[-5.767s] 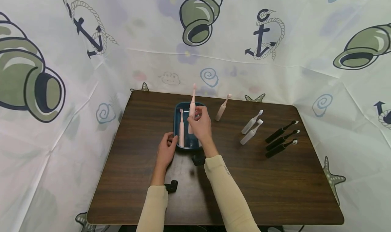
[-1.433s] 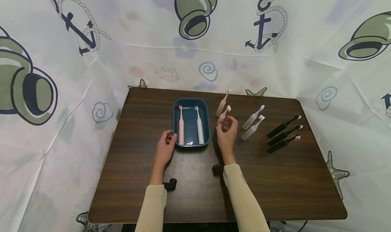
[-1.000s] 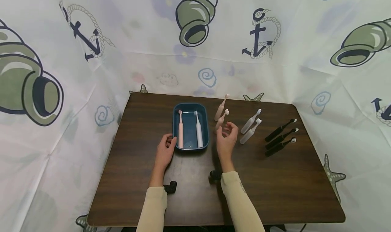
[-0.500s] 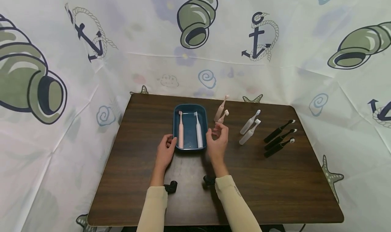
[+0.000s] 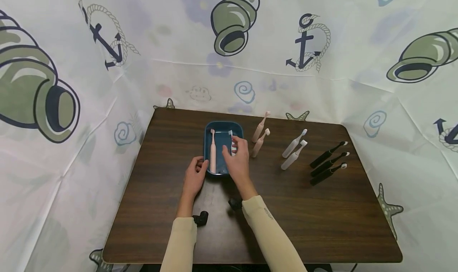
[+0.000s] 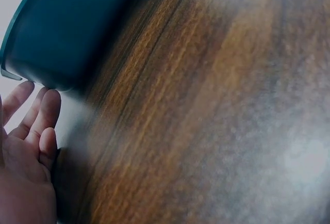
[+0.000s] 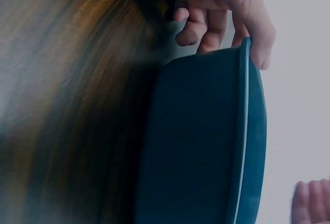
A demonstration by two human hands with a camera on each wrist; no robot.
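Observation:
A dark blue tray (image 5: 222, 144) holds a pink electric toothbrush (image 5: 212, 154) on its left and a white electric toothbrush (image 5: 231, 133) on its right. My left hand (image 5: 195, 174) touches the tray's near left corner with loosely bent fingers. Over the tray's right side is my right hand (image 5: 237, 158), its thumb apart from the fingers and the fingertips above the white toothbrush, partly covering it. In the right wrist view, the thumb (image 7: 262, 53) reaches over the tray rim while other fingers are beside the wall. Two pink toothbrushes (image 5: 259, 144) stand just right of the tray.
Farther right on the brown table (image 5: 286, 224) stand two white toothbrushes (image 5: 291, 160), then a row of three black toothbrushes (image 5: 323, 166). Patterned cloth (image 5: 179, 81) hangs behind the table and at its sides.
Earlier my right hand held a pink toothbrush at the tray; it set that toothbrush beside another pink one, let go, and moved left over the tray. My left hand stayed put.

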